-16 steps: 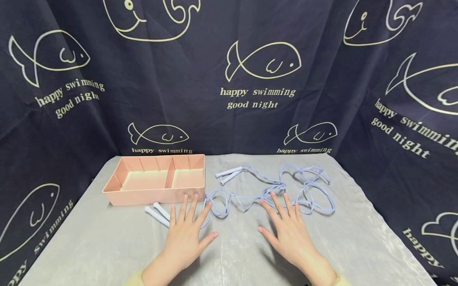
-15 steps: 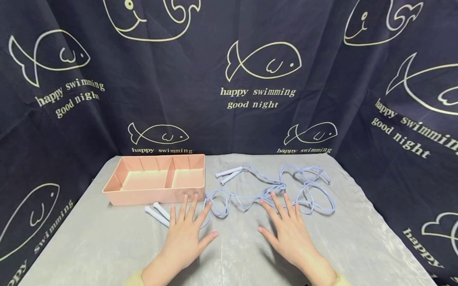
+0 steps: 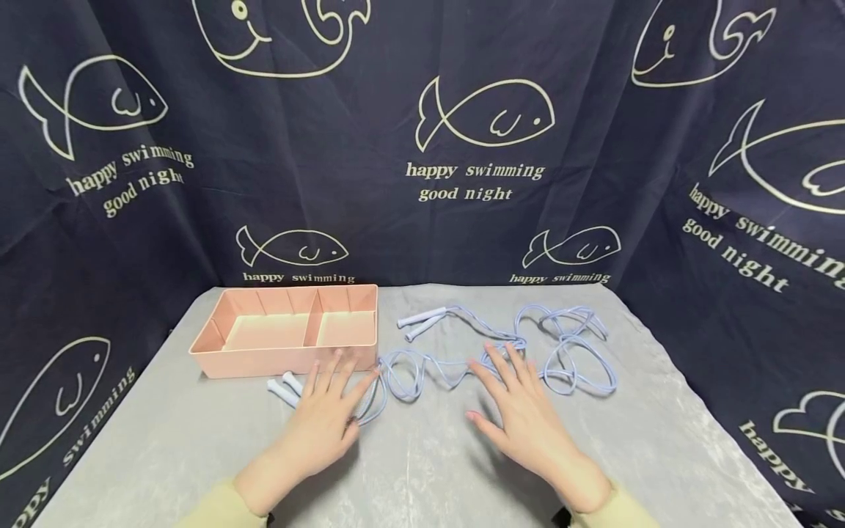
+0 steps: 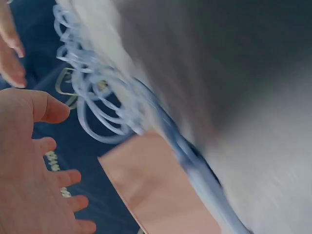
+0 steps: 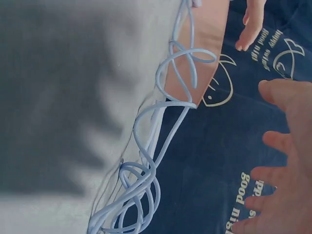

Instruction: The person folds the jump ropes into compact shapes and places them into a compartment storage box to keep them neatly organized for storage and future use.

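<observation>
Two pale blue jump ropes lie on the grey cloth, their cords tangled together near the middle. One pair of jump rope handles (image 3: 284, 393) sits at the near left, partly covered by my left hand (image 3: 313, 425). That hand hovers over them with its fingers spread, holding nothing. The other jump rope handles (image 3: 422, 323) lie farther back, right of a pink divided box (image 3: 284, 361). Above the tangled cord (image 3: 581, 359) is my right hand (image 3: 528, 422), fingers extended and holding nothing. In the right wrist view the cord (image 5: 146, 180) appears apart from the fingers.
The pink box stands at the back left, with a divider (image 3: 310, 328) making two compartments. A grey cloth (image 3: 409, 469) covers the table. Dark blue curtains (image 3: 376, 213) printed with fish enclose the back and sides.
My left hand has shifted left over the near handles. My right hand has moved slightly left and forward over the cord. The ropes and box stay where they were.
</observation>
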The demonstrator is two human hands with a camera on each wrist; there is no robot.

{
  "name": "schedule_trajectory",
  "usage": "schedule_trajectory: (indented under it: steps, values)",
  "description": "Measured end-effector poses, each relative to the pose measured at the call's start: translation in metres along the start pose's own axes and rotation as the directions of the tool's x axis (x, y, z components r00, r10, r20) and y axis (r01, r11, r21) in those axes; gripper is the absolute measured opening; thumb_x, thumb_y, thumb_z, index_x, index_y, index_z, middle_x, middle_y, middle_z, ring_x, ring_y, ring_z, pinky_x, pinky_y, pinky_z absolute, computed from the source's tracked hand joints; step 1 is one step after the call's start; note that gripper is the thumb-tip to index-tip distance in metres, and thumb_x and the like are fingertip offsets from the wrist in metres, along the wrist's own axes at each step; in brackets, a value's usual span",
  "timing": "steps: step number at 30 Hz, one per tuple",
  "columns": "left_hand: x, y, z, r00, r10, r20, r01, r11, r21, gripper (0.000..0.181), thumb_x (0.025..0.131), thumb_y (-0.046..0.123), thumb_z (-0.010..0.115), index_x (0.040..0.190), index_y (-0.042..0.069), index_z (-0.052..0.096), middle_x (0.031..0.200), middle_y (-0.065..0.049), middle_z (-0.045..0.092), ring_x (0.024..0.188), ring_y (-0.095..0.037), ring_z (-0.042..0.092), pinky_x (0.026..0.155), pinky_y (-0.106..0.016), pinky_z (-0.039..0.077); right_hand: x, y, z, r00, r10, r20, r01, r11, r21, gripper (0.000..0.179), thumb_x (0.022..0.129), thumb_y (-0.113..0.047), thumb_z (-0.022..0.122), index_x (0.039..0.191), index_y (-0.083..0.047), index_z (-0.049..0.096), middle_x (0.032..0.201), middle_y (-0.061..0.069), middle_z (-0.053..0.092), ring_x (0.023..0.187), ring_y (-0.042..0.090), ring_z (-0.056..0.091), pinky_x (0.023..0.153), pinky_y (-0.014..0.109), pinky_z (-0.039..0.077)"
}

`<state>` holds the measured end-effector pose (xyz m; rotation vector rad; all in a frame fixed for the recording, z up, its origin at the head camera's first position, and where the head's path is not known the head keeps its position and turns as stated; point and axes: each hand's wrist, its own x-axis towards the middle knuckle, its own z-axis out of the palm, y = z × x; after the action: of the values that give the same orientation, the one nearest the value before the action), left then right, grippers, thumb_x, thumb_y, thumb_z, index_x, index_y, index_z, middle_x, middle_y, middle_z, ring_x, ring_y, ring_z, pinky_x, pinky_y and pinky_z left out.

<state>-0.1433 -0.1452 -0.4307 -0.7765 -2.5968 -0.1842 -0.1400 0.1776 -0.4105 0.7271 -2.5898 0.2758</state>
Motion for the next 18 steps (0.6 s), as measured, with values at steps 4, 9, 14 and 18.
schedule_trajectory:
  steps: [4,9,14,18]
  values:
    - [-0.009,-0.029,0.005,0.998,0.061,0.021,-0.062,0.997,0.047,0.074,0.068,0.017,0.066,0.139,0.015,0.045,0.14,-0.02,0.041,0.132,-0.046,0.032,0.1,-0.063,0.027,0.01,0.0,0.003,0.996,-0.093,-0.007,0.093,0.996,0.006,0.067,0.083,-0.045,0.062,0.142,-0.021,0.041,0.153,0.012,0.028,0.142,0.039,0.017,0.107,0.062,0.019]
    - [-0.022,-0.066,0.014,0.992,0.086,0.089,-0.091,0.994,0.054,0.073,0.068,0.014,0.069,0.137,0.013,0.046,0.134,-0.016,0.047,0.127,-0.044,0.038,0.102,-0.06,0.029,0.023,-0.001,0.007,0.975,-0.221,-0.026,0.221,0.975,0.013,0.067,0.078,-0.038,0.068,0.138,-0.019,0.045,0.148,0.013,0.035,0.137,0.038,0.027,0.106,0.058,0.027]
    - [-0.033,-0.092,0.02,0.979,0.091,0.182,-0.099,0.995,0.033,0.076,0.064,-0.001,0.067,0.136,0.012,0.046,0.129,-0.012,0.049,0.12,-0.037,0.043,0.102,-0.057,0.031,0.036,-0.008,0.014,0.942,-0.336,-0.016,0.336,0.942,0.002,0.061,0.079,-0.036,0.067,0.134,-0.019,0.048,0.139,0.011,0.044,0.129,0.036,0.039,0.101,0.053,0.036]
    - [-0.035,-0.103,0.022,0.978,0.149,0.144,-0.156,0.987,0.042,0.071,0.059,-0.011,0.062,0.126,0.009,0.052,0.121,-0.011,0.054,0.112,-0.035,0.046,0.098,-0.056,0.034,0.045,-0.017,0.017,0.908,-0.418,0.007,0.418,0.908,-0.016,0.058,0.08,-0.035,0.066,0.132,-0.018,0.048,0.136,0.012,0.046,0.127,0.034,0.043,0.1,0.05,0.039]
